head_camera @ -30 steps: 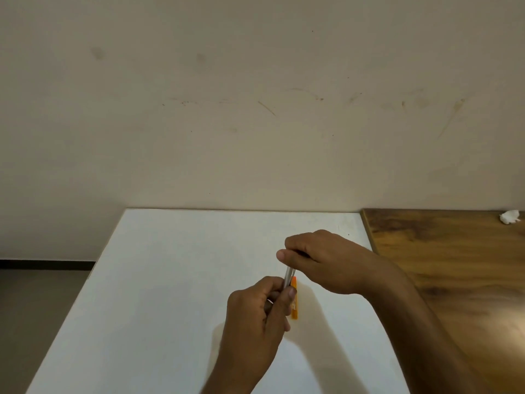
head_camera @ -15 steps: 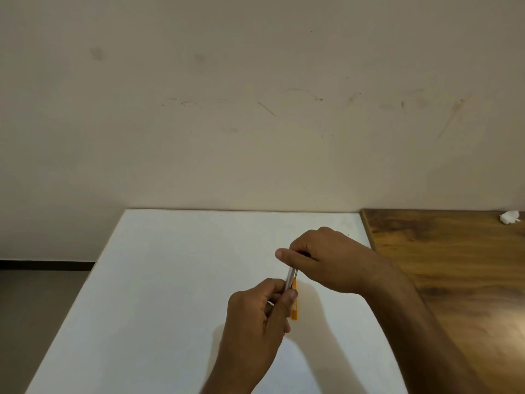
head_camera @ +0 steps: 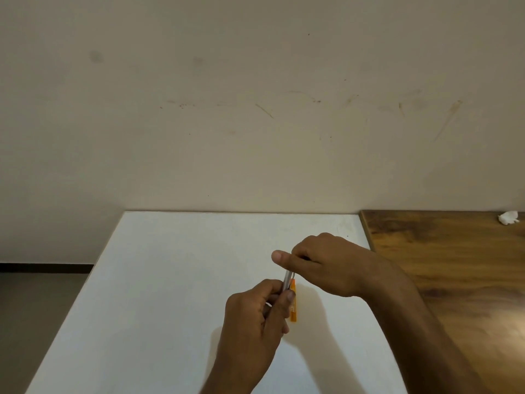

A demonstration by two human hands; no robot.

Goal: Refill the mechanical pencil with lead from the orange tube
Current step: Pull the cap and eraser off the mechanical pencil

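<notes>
My left hand point(head_camera: 255, 317) grips the silver mechanical pencil point(head_camera: 287, 281) by its lower barrel and holds it nearly upright above the white table point(head_camera: 176, 280). My right hand point(head_camera: 326, 263) pinches the pencil's top end between thumb and fingers, which hide the cap. The orange lead tube point(head_camera: 293, 305) lies flat on the table just behind the pencil, partly covered by my left thumb.
A brown wooden table point(head_camera: 460, 268) adjoins the white one on the right, with a small white crumpled object point(head_camera: 508, 218) at its far edge. A beige wall rises behind both tables. Grey floor shows at the left.
My right hand has shifted slightly on the pencil's top, the thumb now stretched further left. The left hand and the orange tube have stayed in place.
</notes>
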